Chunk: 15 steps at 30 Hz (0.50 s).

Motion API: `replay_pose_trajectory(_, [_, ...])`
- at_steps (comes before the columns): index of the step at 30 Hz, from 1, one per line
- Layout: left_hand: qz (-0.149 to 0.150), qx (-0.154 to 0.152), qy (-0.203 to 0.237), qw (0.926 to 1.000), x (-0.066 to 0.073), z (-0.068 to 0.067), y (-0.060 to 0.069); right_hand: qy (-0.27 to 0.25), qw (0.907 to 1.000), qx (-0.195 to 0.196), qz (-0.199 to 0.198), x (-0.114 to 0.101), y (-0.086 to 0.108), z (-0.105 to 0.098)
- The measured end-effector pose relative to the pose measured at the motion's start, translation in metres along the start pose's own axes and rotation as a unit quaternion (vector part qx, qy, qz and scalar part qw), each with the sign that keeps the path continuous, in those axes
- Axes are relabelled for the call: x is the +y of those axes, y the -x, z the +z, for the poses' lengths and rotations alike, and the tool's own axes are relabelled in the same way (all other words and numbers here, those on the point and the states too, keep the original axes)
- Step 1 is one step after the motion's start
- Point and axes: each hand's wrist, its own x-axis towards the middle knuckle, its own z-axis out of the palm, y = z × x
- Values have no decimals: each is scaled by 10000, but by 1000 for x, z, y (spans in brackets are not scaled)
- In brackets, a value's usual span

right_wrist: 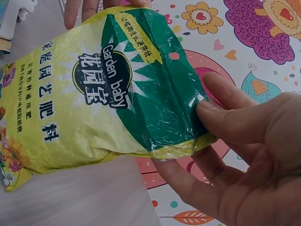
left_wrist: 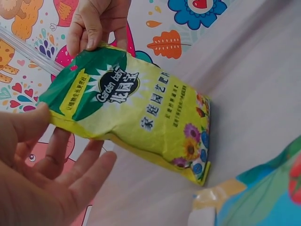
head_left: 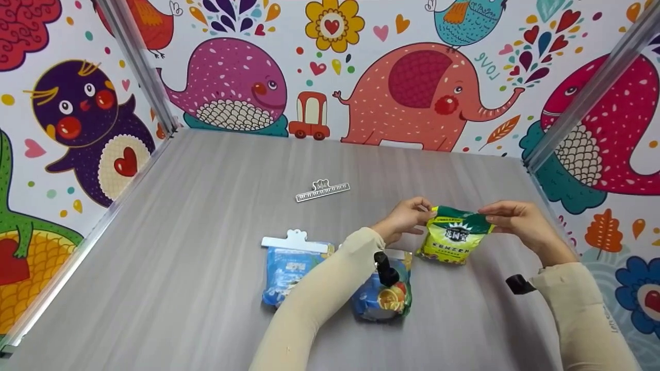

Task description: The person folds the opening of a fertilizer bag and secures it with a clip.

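Note:
A yellow and green bag of garden fertilizer (head_left: 454, 239) is held at its two top corners. My left hand (head_left: 405, 219) pinches the left corner between thumb and fingers, the other fingers spread along the bag's side. At the opposite corner my right hand (head_left: 526, 226) grips with thumb and fingers. The green top edge looks folded or creased in the head view, and the right wrist view shows the printed front (right_wrist: 80, 94) closely. Whether the bag's bottom touches the table cannot be told. Farther back lies a loose silver bag clip (head_left: 323, 190).
Left of the fertilizer, two blue bags lie on the grey table (head_left: 180, 247). The left blue bag (head_left: 281, 270) carries a white clip (head_left: 296, 241) along its top. My left sleeve partly covers the other bag (head_left: 379, 304). Cartoon-printed walls (head_left: 319, 62) surround the table.

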Motion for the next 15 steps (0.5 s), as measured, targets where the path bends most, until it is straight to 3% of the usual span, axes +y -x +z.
replay_pose_trajectory(15, [74, -109, -84, 9999, -5, -2, 3, -176, 9993, 121, -322, 6, 7, 12])
